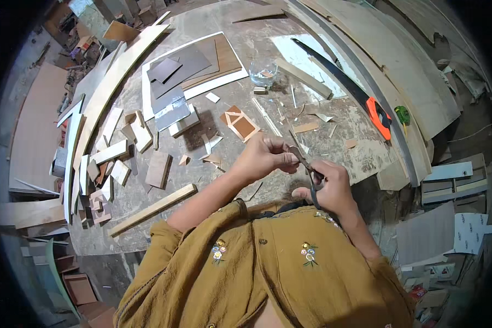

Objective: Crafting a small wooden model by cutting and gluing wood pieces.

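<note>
My right hand (333,186) is closed round the dark handles of a pair of scissors (303,158), whose blades point up and away from me. Close to the blades, my left hand (265,157) is closed in a pinch. What sits between its fingertips is too small to make out, perhaps a thin sliver. Just beyond the left hand, a small brown panel (247,129) with pale strips across it lies on the worn worktable (213,205). Thin offcuts and a light wooden strip (306,127) lie past the scissors.
A handsaw (380,117) with an orange handle lies at the right, beside a green tape measure (402,115). Stacked brown sheets (218,54), a clear glass bowl (263,74) and a wooden bar (303,78) are farther back. Wood blocks (158,168) and a long batten (153,210) lie left.
</note>
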Available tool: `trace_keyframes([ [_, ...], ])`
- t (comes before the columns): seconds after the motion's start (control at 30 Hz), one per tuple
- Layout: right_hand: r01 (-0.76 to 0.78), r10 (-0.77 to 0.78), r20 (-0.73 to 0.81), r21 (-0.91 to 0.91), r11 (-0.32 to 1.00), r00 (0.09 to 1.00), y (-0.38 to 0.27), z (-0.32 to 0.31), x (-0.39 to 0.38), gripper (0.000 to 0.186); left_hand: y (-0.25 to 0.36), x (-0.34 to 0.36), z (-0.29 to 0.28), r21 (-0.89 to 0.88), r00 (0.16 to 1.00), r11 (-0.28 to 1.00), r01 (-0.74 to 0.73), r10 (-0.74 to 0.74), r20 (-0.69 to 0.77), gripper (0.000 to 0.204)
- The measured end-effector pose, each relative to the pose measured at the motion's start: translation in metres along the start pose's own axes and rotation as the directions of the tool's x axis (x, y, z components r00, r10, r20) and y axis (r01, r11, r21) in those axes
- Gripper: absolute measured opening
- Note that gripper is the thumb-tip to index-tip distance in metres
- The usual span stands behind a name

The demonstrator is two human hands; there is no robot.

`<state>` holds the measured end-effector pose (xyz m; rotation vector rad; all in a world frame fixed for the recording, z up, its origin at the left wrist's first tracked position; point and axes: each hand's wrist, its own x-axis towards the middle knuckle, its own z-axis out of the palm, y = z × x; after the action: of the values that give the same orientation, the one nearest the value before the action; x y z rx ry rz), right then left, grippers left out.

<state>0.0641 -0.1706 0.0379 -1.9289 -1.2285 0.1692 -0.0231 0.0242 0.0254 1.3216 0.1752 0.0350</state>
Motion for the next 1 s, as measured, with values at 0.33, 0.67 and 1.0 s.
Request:
trace_keyframes([
  [0.33, 0.005, -0.012, -0.074, -0.098, 0.995, 0.997, 0.002, -0.022, -0.011, 0.05, 0.013, 0.02, 0.018, 0.048, 0.996, 0.999, -0.019, 0.015, 0.085, 0.015],
  [0.67, -0.04, 0.025, -0.12, -0.128, 0.991, 0.992, -0.002, -0.025, -0.017, 0.053, 0.019, 0.024, 0.029, 0.112, 0.969, 0.992, -0.053, 0.024, 0.244, 0.011],
  [1.0, -0.115, 0.1, -0.155, -0.096, 0.989, 0.983, 0.001, -0.023, -0.024, 0.048, 0.026, 0.026, 0.033, 0.207, 0.97, 0.978, -0.027, -0.024, 0.242, 0.012],
])
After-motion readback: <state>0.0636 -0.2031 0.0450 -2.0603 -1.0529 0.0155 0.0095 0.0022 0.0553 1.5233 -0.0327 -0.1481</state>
